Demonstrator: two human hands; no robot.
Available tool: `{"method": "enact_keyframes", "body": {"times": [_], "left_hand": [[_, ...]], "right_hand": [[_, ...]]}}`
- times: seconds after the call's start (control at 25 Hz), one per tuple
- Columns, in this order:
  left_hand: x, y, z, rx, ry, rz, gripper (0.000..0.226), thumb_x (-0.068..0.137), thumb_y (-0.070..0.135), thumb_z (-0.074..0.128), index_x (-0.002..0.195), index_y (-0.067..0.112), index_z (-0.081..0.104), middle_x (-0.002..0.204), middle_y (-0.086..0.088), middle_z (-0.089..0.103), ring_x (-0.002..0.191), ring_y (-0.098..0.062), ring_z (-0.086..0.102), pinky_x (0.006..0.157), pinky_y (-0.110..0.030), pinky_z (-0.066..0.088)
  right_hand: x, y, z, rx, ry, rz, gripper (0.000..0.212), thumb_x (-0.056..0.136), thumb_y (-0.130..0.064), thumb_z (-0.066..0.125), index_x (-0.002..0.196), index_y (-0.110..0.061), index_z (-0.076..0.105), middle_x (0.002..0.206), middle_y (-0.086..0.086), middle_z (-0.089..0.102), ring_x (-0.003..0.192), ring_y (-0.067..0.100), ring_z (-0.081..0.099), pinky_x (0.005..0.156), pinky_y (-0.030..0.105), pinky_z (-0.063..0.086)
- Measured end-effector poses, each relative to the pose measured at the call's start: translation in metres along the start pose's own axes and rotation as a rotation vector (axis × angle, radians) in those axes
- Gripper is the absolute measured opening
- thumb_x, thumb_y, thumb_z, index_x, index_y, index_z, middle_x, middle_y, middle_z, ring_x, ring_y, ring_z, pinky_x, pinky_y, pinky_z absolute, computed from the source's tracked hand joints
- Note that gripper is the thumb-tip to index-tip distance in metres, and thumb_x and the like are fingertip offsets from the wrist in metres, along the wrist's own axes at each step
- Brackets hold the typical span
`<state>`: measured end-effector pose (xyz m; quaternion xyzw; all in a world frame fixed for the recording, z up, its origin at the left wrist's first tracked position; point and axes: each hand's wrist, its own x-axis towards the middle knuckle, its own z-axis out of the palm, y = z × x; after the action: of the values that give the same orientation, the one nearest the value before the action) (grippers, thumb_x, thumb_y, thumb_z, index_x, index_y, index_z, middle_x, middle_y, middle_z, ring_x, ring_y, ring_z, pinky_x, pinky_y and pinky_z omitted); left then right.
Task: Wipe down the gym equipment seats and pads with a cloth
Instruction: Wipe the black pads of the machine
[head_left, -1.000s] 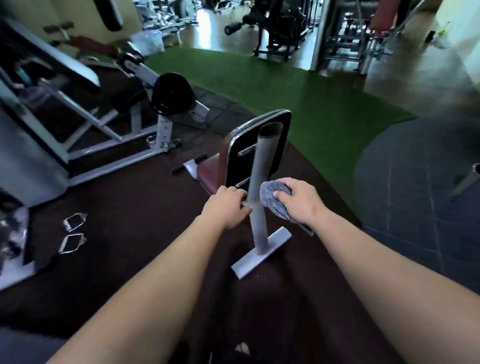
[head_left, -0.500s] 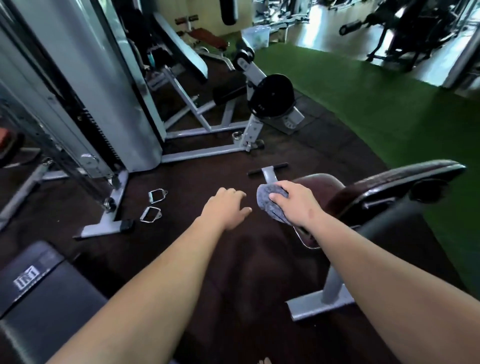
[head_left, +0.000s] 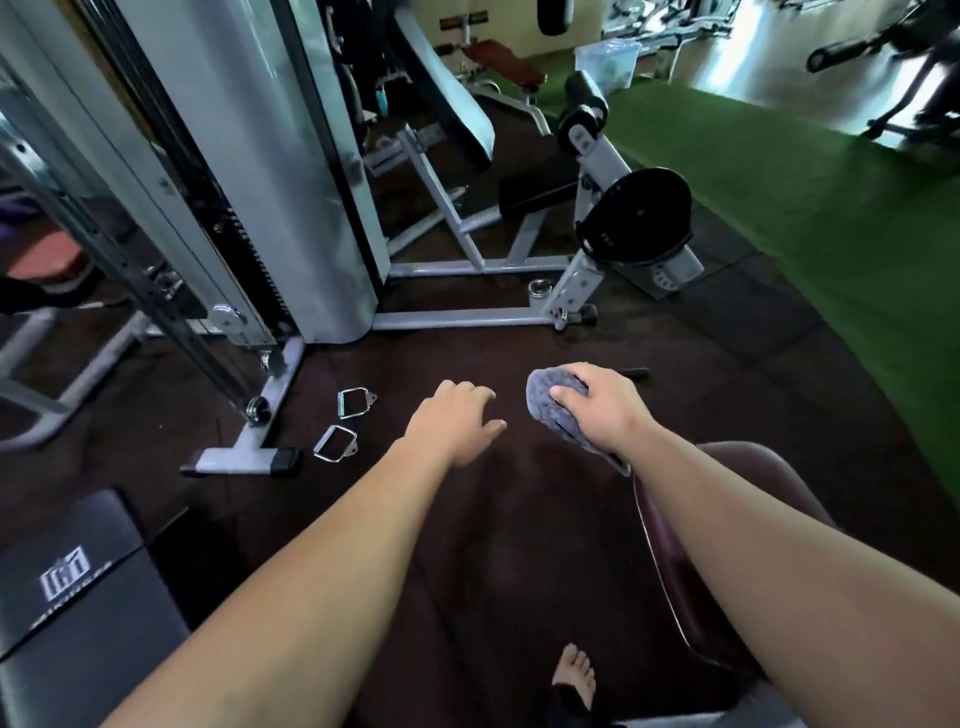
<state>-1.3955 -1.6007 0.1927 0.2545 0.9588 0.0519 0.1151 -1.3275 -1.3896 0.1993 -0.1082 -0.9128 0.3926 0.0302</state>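
1. Right hand (head_left: 605, 410) has its fingers curled over a bunched grey cloth (head_left: 543, 408), gripping it firmly. Wadding it up probably gives a thick pad to press with and stops loose ends dragging on the floor.
2. That hand and the cloth hang just past the far edge of the maroon seat pad (head_left: 691, 608), at near right. I cannot tell whether the cloth touches the pad.
3. Left hand (head_left: 452, 421) is held out level with nothing in it, its fingers relaxed and slightly bent above the dark floor mat (head_left: 519, 545). It looks free to steady a frame or pad when needed.
4. A black pad with a white logo (head_left: 78, 597) sits at near left. It is well apart from the cloth and is likely another surface to wipe.
5. Two metal cable handles (head_left: 335, 441) lie on the mat to the left of the open hand, beside the foot of the cable machine (head_left: 249, 182). They are probably detached attachments and not part of the wiping.
6. Further seats and rollers stand at far centre beside the green turf (head_left: 805, 182), so much of the job seems to remain.
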Motion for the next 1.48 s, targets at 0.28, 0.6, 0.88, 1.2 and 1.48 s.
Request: {"method": "enact_keyframes", "body": {"times": [0.28, 0.6, 0.88, 1.2, 1.48], "left_hand": [[0.136, -0.002, -0.031, -0.022, -0.002, 0.016, 0.054, 0.099, 0.053, 0.054, 0.145, 0.026, 0.051, 0.141, 0.0, 0.056, 0.134, -0.027, 0.043, 0.108, -0.047, 0.044], [0.29, -0.054, -0.064, -0.023, -0.02, 0.044, 0.055, 0.099, 0.053, 0.055, 0.146, 0.025, 0.051, 0.143, -0.001, 0.054, 0.138, -0.025, 0.04, 0.109, -0.046, 0.043], [0.437, -0.143, -0.1, -0.024, -0.036, 0.13, 0.056, 0.098, 0.051, 0.057, 0.145, 0.021, 0.053, 0.143, -0.002, 0.056, 0.134, -0.027, 0.044, 0.11, -0.045, 0.042], [0.592, -0.199, -0.139, -0.044, -0.045, 0.138, 0.058, 0.098, 0.053, 0.053, 0.149, 0.025, 0.048, 0.147, 0.0, 0.052, 0.14, -0.024, 0.038, 0.112, -0.046, 0.041], [0.726, -0.213, -0.163, -0.075, -0.036, 0.135, 0.058, 0.098, 0.053, 0.052, 0.148, 0.024, 0.048, 0.147, 0.0, 0.052, 0.141, -0.023, 0.037, 0.112, -0.046, 0.041]], "right_hand": [[0.135, 0.029, -0.038, -0.028, 0.02, 0.062, 0.027, 0.094, -0.029, 0.064, 0.12, -0.023, 0.069, 0.114, 0.0, 0.073, 0.109, 0.02, 0.064, 0.093, 0.029, 0.046], [0.286, 0.026, -0.033, 0.019, 0.069, 0.121, 0.031, 0.094, -0.033, 0.065, 0.123, -0.024, 0.069, 0.111, -0.002, 0.072, 0.106, 0.017, 0.066, 0.097, 0.035, 0.051], [0.446, -0.004, -0.001, 0.017, 0.139, 0.199, 0.035, 0.095, -0.036, 0.064, 0.127, -0.022, 0.067, 0.117, 0.0, 0.071, 0.111, 0.018, 0.064, 0.098, 0.03, 0.047], [0.607, -0.009, 0.008, 0.116, 0.156, 0.234, 0.027, 0.094, -0.036, 0.062, 0.12, -0.029, 0.069, 0.104, -0.007, 0.074, 0.101, 0.015, 0.068, 0.097, 0.039, 0.054], [0.744, 0.008, -0.012, 0.148, 0.102, 0.245, 0.029, 0.096, -0.035, 0.062, 0.123, -0.03, 0.068, 0.102, -0.01, 0.074, 0.099, 0.011, 0.069, 0.096, 0.04, 0.056]]}}
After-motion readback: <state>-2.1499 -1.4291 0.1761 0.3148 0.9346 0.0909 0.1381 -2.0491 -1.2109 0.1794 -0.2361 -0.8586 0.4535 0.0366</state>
